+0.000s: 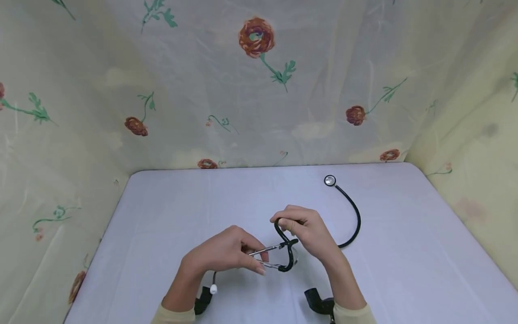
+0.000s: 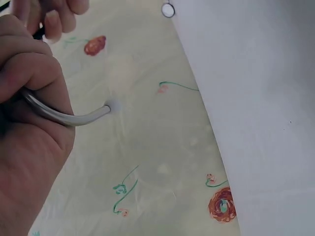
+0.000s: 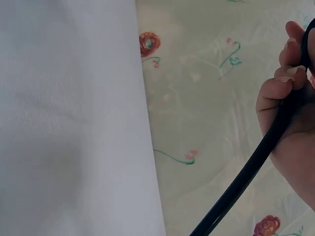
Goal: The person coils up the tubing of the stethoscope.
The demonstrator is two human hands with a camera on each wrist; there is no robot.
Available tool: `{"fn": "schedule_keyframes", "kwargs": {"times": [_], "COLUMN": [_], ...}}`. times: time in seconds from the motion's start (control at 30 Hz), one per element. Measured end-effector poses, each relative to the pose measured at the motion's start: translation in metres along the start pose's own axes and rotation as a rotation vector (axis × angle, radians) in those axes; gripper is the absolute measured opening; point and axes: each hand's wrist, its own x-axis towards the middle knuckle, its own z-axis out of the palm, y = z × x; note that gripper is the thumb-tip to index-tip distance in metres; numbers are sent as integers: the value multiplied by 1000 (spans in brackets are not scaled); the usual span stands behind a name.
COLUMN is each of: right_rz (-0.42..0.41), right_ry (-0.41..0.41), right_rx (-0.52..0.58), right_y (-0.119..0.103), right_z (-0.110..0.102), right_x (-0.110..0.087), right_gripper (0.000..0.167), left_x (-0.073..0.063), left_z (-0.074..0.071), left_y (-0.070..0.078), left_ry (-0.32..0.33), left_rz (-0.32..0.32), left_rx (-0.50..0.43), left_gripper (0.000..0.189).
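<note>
A stethoscope with black tubing [image 1: 358, 216] is held between both hands, close over the table. My left hand [image 1: 226, 249] grips its metal ear tubes [image 1: 270, 248]. In the left wrist view one curved metal ear tube [image 2: 74, 119] passes through the curled fingers, and a white ear tip [image 1: 213, 289] hangs below that hand. With thumb and fingers my right hand [image 1: 309, 229] pinches a bent loop of the tubing near the fork; the right wrist view has the tubing [image 3: 241, 177] running down from its curled fingers. At the far right of the table lies the round chest piece [image 1: 329, 180].
A white-covered table [image 1: 182, 198] spreads under the hands. Floral cloth [image 1: 194, 81] hangs along its back and both sides. Black curved pieces show by each wrist, one near the left [image 1: 203, 300] and one near the right [image 1: 319, 302].
</note>
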Motion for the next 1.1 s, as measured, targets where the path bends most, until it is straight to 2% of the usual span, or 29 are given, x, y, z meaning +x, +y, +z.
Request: {"fn": "schedule_keyframes", "kwargs": {"times": [0.1, 0.2, 0.33, 0.47, 0.73, 0.93, 1.1], "right_rz": [24, 81, 164, 199, 223, 233, 267], "right_ry": [-33, -44, -68, -93, -173, -220, -265], "right_rx": [14, 13, 9, -14, -13, -88, -107], "right_y": [-1, -3, -6, -7, -11, -12, -16], "right_z": [4, 8, 12, 15, 20, 19, 17], "right_x": [0, 1, 2, 3, 6, 3, 2], "right_gripper": [16, 18, 21, 19, 23, 18, 19], "left_x": [-3, -5, -7, -8, -8, -10, -12], "left_z": [-2, -4, -6, -9, -13, -18, -21], "left_y": [3, 5, 5, 4, 1, 0, -4], "left_ry": [13, 50, 121, 207, 344, 475, 588], "left_rz": [11, 8, 6, -1, -30, -115, -149], "left_rx": [-44, -69, -97, -96, 1, 85, 229], "left_gripper": [10, 10, 12, 11, 9, 8, 9]}}
